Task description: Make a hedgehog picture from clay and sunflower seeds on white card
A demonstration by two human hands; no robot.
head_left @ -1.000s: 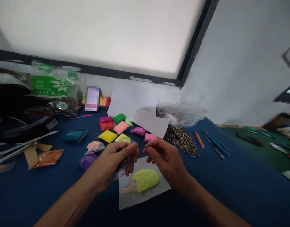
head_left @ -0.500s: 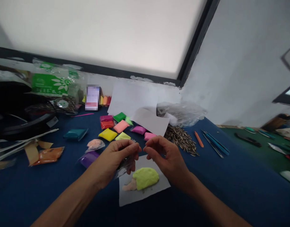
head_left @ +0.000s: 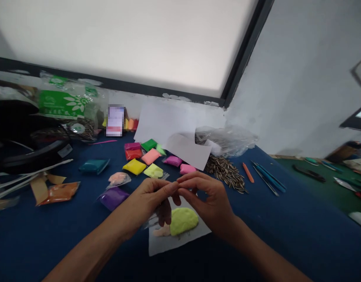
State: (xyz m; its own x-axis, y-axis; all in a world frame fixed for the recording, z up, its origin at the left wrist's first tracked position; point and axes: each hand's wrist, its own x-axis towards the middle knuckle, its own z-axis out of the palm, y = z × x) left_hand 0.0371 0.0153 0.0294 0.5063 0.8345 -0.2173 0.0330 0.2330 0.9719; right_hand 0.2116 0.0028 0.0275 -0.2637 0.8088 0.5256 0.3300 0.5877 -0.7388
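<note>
My left hand (head_left: 155,197) has its fingers curled, with a crumpled clear plastic bag (head_left: 150,222) sticking out below the palm. My right hand (head_left: 208,197) pinches thumb and forefinger together, its tips touching those of my left hand. Whatever lies between the fingertips is too small or hidden to make out. Just below both hands is a sheet of white paper (head_left: 162,248) bearing a flattened yellow-green clay shape (head_left: 184,221). A pale peach clay piece (head_left: 162,231) joins its left end, partly covered by my left fingers.
Several clay packets, among them a yellow packet (head_left: 134,167) and a purple packet (head_left: 113,197), lie behind and left of my hands. A heap of sunflower seeds (head_left: 225,174), an orange stick (head_left: 248,172) and blue tweezers (head_left: 270,178) are at right. A phone (head_left: 115,121) leans at the back.
My fingertips have come together; a small gap stood between them before. My left hand has turned slightly, and less of the plastic bag shows. The clay on the paper has stayed put.
</note>
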